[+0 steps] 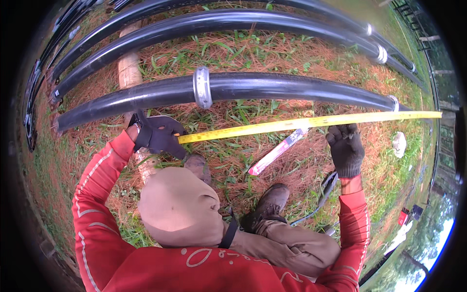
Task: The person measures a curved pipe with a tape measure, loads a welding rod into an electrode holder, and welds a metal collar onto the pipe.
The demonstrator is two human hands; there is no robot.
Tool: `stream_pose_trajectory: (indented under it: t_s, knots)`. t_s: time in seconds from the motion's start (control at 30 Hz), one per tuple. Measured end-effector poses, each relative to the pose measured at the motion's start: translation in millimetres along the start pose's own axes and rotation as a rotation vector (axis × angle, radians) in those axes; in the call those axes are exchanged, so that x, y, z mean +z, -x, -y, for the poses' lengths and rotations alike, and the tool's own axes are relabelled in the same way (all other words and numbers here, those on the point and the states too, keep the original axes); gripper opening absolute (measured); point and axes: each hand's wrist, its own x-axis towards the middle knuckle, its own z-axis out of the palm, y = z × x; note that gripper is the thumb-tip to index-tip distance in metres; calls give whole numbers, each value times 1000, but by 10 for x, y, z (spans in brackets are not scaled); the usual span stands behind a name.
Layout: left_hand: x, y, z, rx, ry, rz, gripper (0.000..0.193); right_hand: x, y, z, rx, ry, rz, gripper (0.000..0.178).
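A yellow tape measure blade [253,129] stretches from left to right in front of me, just on the near side of a black pipe [282,87]. My left hand [163,136], in a dark glove, is closed on its left end. In a dark knit glove, my right hand [346,150] is a fist, its curled fingers right at the blade's lower edge. Whether they grip the blade is hard to tell. Beyond that hand the blade runs on to the right. Under it, a pink-and-white strip-shaped package [278,152] lies on the ground.
Silver ring couplings, one a thick collar [202,87], sit on the pipes. More black pipes [219,22] lie farther off, across a wooden log [129,68]. My boot [273,202] stands on grass and pine needles. A whitish lump [399,144] lies at the right.
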Motion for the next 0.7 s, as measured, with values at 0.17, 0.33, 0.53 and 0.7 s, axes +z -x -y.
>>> stream_pose_trajectory:
  t_s: [0.17,0.33,0.53,0.7]
  knots:
    - [563,-480,-405,243,-471,19,58,100,87,-167,65,185,-56,40]
    - [1048,-1056,-476,176,-389,-86,107,-467,359,-592,627,1169,212,39]
    - [1541,-1455,-634,38,-515,-145,96,-1644,1360,-898,907,1787,382,50]
    - [1538,-1427,-269,177,-661,-192,69,-1508,1380,-490,903,1832,-323,54]
